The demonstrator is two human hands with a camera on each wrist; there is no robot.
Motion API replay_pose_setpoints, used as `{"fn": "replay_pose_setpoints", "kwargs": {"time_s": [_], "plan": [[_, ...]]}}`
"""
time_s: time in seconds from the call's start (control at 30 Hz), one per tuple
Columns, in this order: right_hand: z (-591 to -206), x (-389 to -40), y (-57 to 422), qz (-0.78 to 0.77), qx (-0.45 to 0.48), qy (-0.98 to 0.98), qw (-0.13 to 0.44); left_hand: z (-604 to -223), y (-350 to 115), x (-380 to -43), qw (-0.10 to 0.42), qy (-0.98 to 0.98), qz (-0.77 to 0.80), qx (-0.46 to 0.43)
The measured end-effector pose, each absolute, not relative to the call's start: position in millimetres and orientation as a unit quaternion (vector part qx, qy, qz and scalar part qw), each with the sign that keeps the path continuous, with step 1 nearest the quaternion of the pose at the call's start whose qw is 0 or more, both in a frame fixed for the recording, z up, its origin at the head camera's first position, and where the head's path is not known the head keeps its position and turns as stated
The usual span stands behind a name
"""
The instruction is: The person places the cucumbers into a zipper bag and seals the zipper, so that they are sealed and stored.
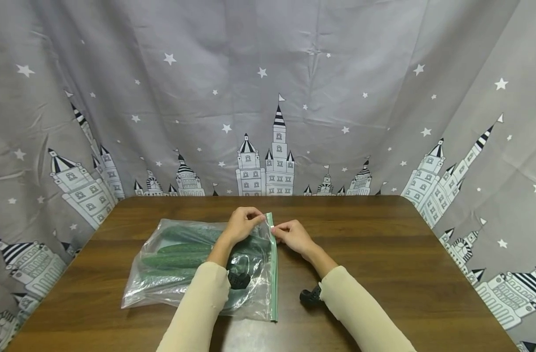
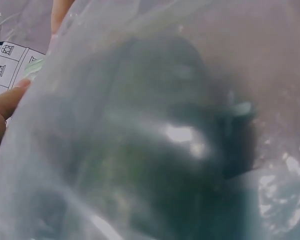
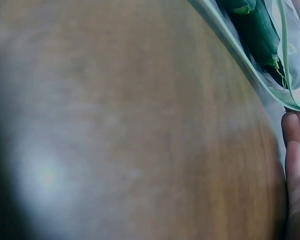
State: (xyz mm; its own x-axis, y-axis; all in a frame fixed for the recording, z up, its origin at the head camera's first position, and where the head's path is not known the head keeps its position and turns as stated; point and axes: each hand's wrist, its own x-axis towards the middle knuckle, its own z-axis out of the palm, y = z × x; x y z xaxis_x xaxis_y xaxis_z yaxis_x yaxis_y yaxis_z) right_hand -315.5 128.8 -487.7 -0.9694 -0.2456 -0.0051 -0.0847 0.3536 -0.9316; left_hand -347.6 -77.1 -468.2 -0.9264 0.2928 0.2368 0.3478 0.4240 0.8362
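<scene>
A clear plastic zip bag point(image 1: 193, 288) lies flat on the table with several long green cucumbers point(image 1: 180, 259) inside. Its green zip strip point(image 1: 273, 278) runs along the right side. My left hand point(image 1: 243, 226) reaches over the bag and pinches its film near the far end of the strip. From the other side, my right hand point(image 1: 294, 235) pinches the strip edge close by. In the right wrist view the bag's green-edged mouth stands parted, with the cucumber ends point(image 3: 257, 37) showing. Bag film blurs most of the left wrist view; left fingers point(image 2: 7, 102) show at its edge.
The brown wooden table point(image 1: 360, 215) extends on both sides of the bag. Behind it hangs a grey curtain point(image 1: 338, 73) printed with stars and castles. A black wrist camera point(image 1: 310, 297) sits under the right sleeve, another point(image 1: 239, 279) by the left sleeve.
</scene>
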Motion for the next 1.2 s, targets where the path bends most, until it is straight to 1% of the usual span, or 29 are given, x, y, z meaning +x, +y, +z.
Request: {"fn": "replay_pose_setpoints", "kwargs": {"time_s": [0.3, 0.57, 0.93, 1.2], "plan": [[-484.9, -304.8, 133.9, -0.539, -0.130, 0.828, 0.084, -465.7, -77.2, -347.2, 0.006, -0.826, -0.538, -0.166], [-485.3, -300.1, 135.9, -0.529, -0.130, 0.833, 0.094, -465.2, -75.7, -348.0, -0.009, -0.821, -0.552, -0.145], [-482.8, -287.7, 135.9, -0.518, -0.134, 0.839, 0.097, -464.4, -76.0, -344.1, -0.010, -0.821, -0.554, -0.137], [-483.0, -281.9, 132.5, -0.518, -0.125, 0.839, 0.108, -463.6, -78.8, -343.9, 0.001, -0.820, -0.560, -0.121]]}}
